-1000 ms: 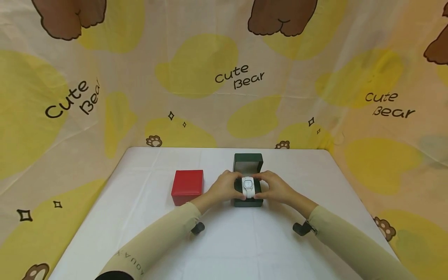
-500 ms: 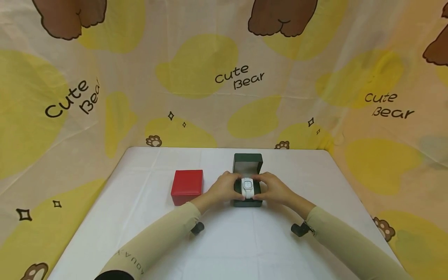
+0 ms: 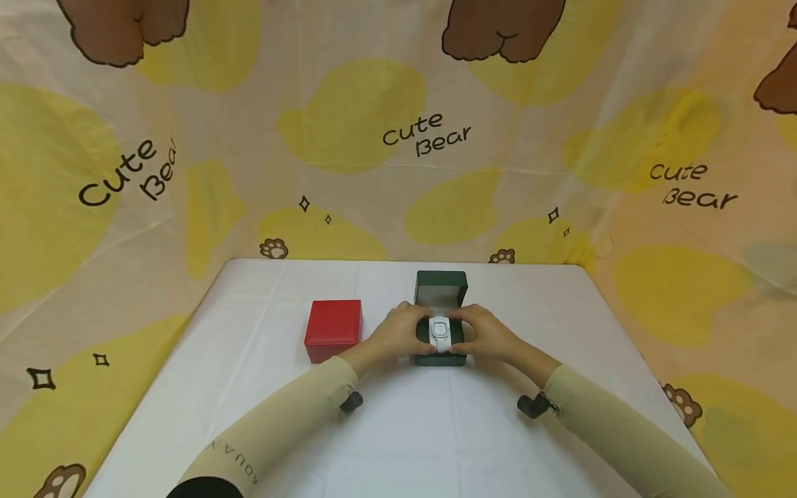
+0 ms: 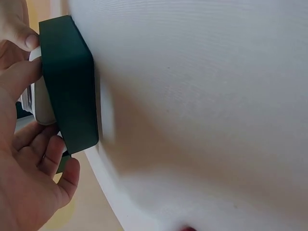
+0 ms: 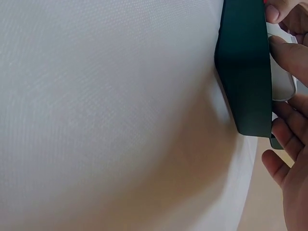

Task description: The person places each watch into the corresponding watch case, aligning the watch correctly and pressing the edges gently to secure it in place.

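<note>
A white wristwatch point(image 3: 439, 330) sits face up in the open dark green watch box point(image 3: 441, 360), whose lid stands raised at the back. From the left, my left hand point(image 3: 398, 330) pinches the watch, its thumb near the front and fingers toward the lid. My right hand point(image 3: 490, 334) does the same on the opposite side. Both wrist views show the thumbs at the white strap, just above the green box's front wall point(image 4: 72, 86). Fingers of each hand reach past the strap to the back, and parts of them are hidden by the box.
A closed red box point(image 3: 333, 324) stands left of the green one, close by the left forearm. The white-covered table point(image 3: 398, 429) ends at a patterned cloth backdrop point(image 3: 349, 117). A black wrist camera point(image 3: 533, 406) hangs under the right sleeve.
The watch has sunk slightly lower and shifted a touch left in the green box, both hands moving with it. The boxes hold their places on the table.
</note>
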The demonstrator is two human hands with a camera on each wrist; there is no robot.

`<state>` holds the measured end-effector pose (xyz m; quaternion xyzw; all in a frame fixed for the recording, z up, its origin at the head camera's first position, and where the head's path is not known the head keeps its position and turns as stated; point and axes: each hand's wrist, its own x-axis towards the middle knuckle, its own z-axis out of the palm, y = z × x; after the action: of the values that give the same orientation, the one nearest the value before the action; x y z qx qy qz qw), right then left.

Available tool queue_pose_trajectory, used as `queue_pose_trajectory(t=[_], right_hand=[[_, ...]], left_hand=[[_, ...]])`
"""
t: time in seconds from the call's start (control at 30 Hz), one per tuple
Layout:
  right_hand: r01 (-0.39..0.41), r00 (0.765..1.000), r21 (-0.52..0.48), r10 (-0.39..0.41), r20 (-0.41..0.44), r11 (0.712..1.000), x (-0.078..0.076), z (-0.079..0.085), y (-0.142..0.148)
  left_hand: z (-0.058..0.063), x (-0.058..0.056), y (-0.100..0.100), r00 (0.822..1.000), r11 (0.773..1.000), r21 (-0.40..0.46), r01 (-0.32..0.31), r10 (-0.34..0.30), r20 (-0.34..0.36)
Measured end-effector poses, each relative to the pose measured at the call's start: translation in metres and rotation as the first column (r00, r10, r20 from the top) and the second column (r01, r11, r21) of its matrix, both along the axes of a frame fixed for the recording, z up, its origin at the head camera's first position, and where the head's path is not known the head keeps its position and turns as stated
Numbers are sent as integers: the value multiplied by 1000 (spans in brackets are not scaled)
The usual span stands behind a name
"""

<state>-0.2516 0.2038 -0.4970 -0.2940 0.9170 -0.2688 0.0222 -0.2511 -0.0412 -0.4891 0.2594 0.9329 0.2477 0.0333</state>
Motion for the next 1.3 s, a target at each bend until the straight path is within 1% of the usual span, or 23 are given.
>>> queue_pose_trajectory(t=[0.17,0.23,0.37,0.53,0.7,0.87,1.0,1.13,1.3], right_hand=[[-21,1000,-37,21,-7,999,0,0,0],[-10,1000,-58,11,8,998,1,-1,0],[8,1000,-80,-7,15,997,2,-2,0],[-5,1000,-64,4,-17,998,2,-1,-1],[-16,999,-47,13,-45,999,2,-2,-2],[-16,999,-34,14,-48,999,3,-3,-3],[-15,998,-8,14,-55,1000,3,-2,-2],[-11,999,16,12,-49,1000,3,-1,-3],[-16,999,15,16,-28,1000,4,4,-3]], left_hand=[[-3,-2,-1,1000,1000,-5,-8,8,-3],[-4,-2,-1,1000,1000,6,-4,4,-4],[-2,1,-1,1000,1000,25,-1,1,7],[1,4,1,1000,1000,2,-12,12,9],[0,5,2,1000,999,-33,-21,21,-1],[0,7,2,1000,999,-26,-26,26,13],[0,7,1,1000,999,-26,-18,19,6],[-1,6,0,1000,999,-31,-13,13,0],[-3,3,1,1000,999,-37,-6,7,5]])
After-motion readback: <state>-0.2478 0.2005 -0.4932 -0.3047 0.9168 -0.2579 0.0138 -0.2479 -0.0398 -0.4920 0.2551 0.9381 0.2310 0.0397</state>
